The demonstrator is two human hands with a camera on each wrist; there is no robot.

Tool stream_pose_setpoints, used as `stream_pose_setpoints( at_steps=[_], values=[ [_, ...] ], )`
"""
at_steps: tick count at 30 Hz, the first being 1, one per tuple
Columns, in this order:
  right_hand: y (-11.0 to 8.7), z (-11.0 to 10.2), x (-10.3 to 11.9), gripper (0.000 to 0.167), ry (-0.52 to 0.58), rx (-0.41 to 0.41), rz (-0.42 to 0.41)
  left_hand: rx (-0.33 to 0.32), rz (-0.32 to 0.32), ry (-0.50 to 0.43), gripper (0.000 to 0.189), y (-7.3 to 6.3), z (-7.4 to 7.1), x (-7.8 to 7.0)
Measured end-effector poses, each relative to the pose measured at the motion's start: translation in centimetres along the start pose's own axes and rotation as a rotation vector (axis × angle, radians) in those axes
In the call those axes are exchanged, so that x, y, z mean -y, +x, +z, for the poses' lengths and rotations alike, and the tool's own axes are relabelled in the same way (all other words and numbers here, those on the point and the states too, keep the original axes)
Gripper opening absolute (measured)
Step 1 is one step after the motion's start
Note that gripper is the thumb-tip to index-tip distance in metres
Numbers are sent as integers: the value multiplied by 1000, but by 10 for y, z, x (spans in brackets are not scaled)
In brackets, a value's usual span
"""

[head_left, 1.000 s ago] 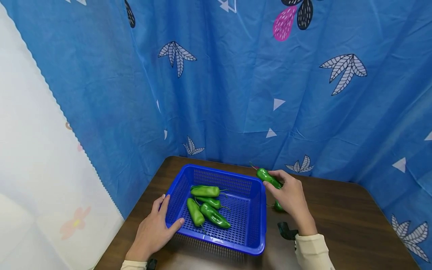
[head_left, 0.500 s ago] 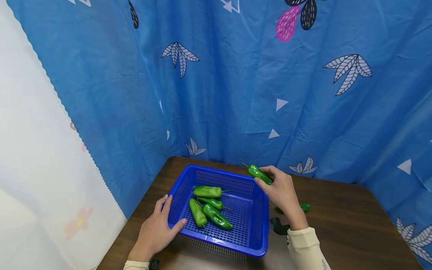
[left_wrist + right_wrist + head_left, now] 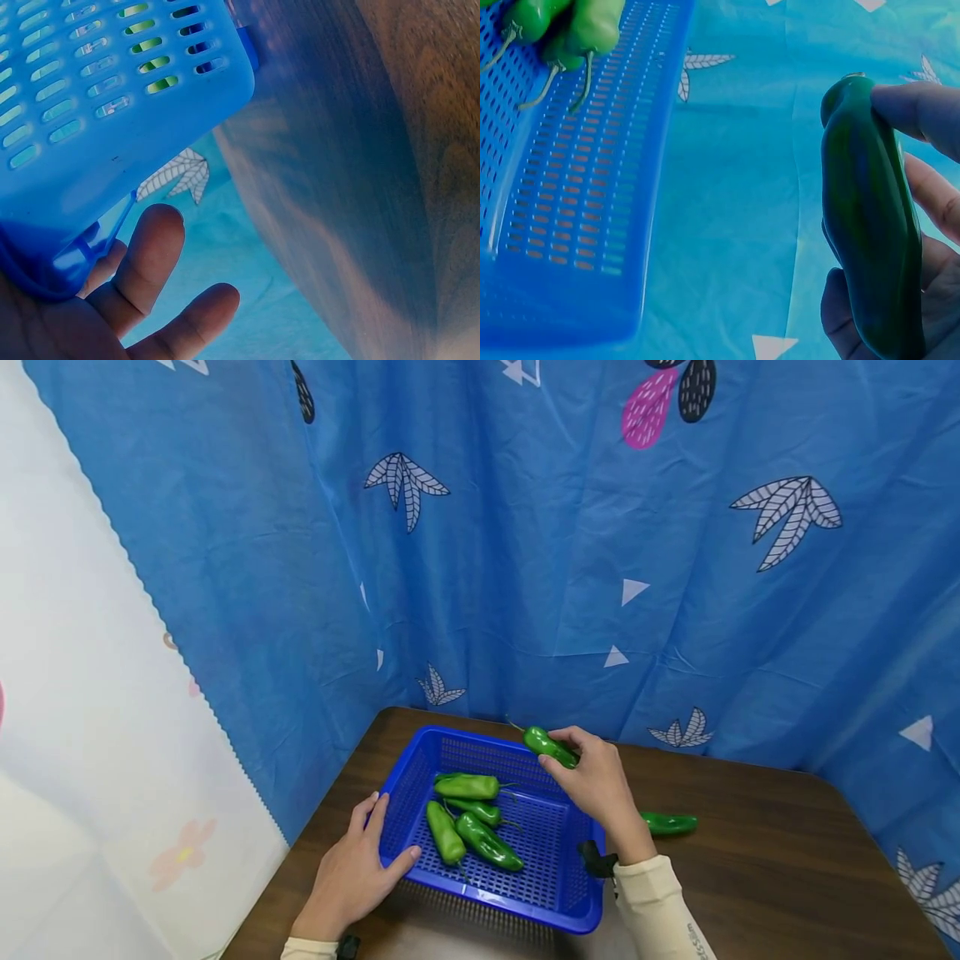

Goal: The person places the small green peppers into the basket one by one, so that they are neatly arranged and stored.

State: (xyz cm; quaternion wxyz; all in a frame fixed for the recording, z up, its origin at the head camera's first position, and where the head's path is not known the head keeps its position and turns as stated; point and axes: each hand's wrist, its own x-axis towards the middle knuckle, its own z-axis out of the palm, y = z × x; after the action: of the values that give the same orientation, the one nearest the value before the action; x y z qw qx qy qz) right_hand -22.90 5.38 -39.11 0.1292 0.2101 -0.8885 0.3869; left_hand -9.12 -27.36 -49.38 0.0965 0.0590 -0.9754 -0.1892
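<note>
A green chili pepper [image 3: 550, 746] with a long thin stem is gripped between the thumb and fingers of my right hand [image 3: 600, 781], raised over the back right of the basket. The right wrist view shows this glossy pepper [image 3: 870, 225] apart from the basket wall. The blue plastic basket [image 3: 517, 911] holds several green peppers [image 3: 487, 842] lying on its mesh floor. My left hand [image 3: 351, 872] rests at the basket's front left corner, thumb over the front rim. In the left wrist view its fingers [image 3: 152, 255] stretch out loosely beside the perforated wall.
Another green pepper [image 3: 671, 823] lies on the brown wooden table [image 3: 765, 860] right of the basket, partly behind my right wrist. A blue patterned curtain [image 3: 525, 568] hangs behind the table, and a white cloth [image 3: 112, 735] hangs at the left.
My right hand has moved left with the pepper, from beside the basket's back right corner to above its back rim. More of the table pepper shows. The left hand stays at the corner.
</note>
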Motion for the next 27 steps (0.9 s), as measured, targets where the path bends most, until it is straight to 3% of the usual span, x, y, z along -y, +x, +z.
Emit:
stream_pose_setpoints(
  at_steps=[27],
  values=[
    [7, 58, 18, 35, 65, 79, 21, 11, -10, -9, 106, 0, -1, 0]
  ],
)
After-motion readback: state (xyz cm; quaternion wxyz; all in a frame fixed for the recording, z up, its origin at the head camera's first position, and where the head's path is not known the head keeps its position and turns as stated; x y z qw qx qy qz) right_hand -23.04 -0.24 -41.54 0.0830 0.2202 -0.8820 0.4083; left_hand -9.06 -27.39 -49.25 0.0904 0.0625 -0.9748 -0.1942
